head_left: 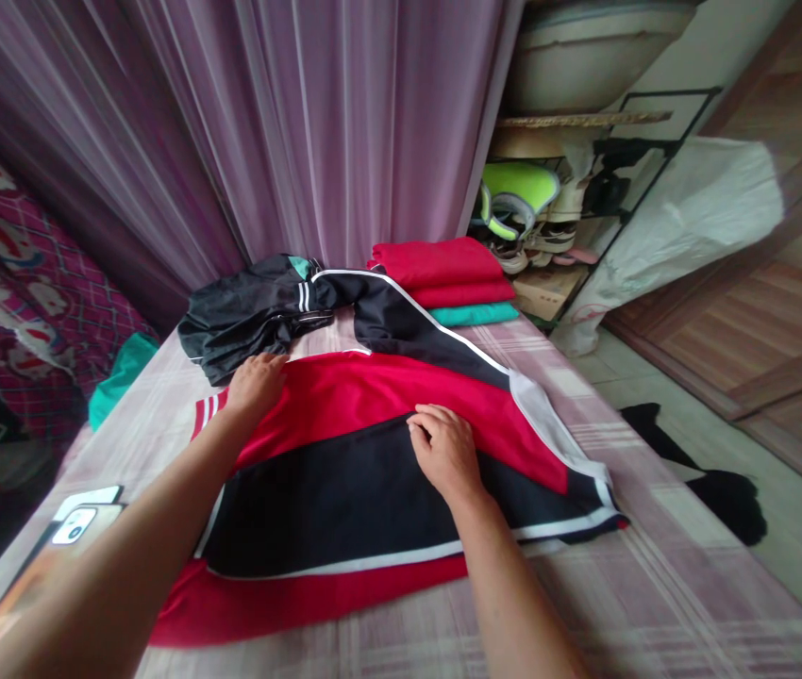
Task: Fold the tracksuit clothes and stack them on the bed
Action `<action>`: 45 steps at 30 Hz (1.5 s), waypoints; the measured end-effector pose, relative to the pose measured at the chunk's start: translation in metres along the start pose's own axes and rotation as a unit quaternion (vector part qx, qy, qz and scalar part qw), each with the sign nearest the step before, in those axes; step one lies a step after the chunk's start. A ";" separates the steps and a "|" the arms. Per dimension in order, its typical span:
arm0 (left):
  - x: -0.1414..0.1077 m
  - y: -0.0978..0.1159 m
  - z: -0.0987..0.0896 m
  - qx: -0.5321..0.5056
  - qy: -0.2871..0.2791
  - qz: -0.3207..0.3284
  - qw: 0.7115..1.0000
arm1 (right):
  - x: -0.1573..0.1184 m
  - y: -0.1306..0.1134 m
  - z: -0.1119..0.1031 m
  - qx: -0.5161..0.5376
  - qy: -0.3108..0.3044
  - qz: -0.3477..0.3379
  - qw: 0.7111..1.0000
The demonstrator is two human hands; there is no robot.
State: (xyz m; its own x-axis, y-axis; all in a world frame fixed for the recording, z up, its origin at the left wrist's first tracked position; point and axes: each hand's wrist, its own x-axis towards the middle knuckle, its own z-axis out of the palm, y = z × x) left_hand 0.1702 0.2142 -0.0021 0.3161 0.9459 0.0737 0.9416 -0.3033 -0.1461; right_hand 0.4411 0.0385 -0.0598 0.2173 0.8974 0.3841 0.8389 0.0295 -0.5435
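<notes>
A red, black and white garment [330, 490] lies spread across the checked cloth surface. My left hand [258, 385] rests at its far left edge, on the red part near the white stripes; whether its fingers grip the fabric is unclear. My right hand [443, 443] is on the middle of the garment, where red meets black, its fingers curled against the fabric. Beyond my left hand sits a crumpled dark garment [238, 316]. Folded red cloths [443, 266] are stacked on a folded green one [476, 314] at the back.
On the left edge of the checked cloth [656, 566] lies a phone [75, 524]. A green cloth [122, 377] hangs at the left. Purple curtains [344, 123] stand behind. At the right are a shoe rack [627, 217] and a wooden door [747, 330].
</notes>
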 end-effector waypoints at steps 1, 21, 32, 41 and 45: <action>-0.001 -0.002 -0.005 0.027 -0.010 -0.024 0.999 | 0.000 0.000 0.000 0.000 -0.002 0.000 1.000; -0.065 0.019 0.011 -0.093 0.067 -0.020 0.993 | 0.000 0.000 -0.001 0.001 -0.006 -0.003 1.000; -0.073 -0.001 0.044 -0.109 0.032 -0.056 0.992 | -0.001 0.010 0.006 -0.037 0.031 -0.015 0.999; -0.081 0.015 0.039 -0.106 -0.027 -0.102 0.989 | 0.037 0.052 -0.023 -0.159 -0.032 0.052 0.985; -0.081 0.016 0.040 -0.107 -0.025 -0.105 0.988 | 0.053 0.073 -0.025 -0.232 -0.084 0.108 0.963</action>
State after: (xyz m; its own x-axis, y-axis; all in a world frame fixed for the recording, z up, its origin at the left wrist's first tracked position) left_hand 0.1547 0.1379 -0.0497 0.1092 0.9935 0.0315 0.9906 -0.1114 0.0790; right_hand 0.5263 0.0772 -0.0602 0.3607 0.9202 0.1519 0.9244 -0.3311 -0.1892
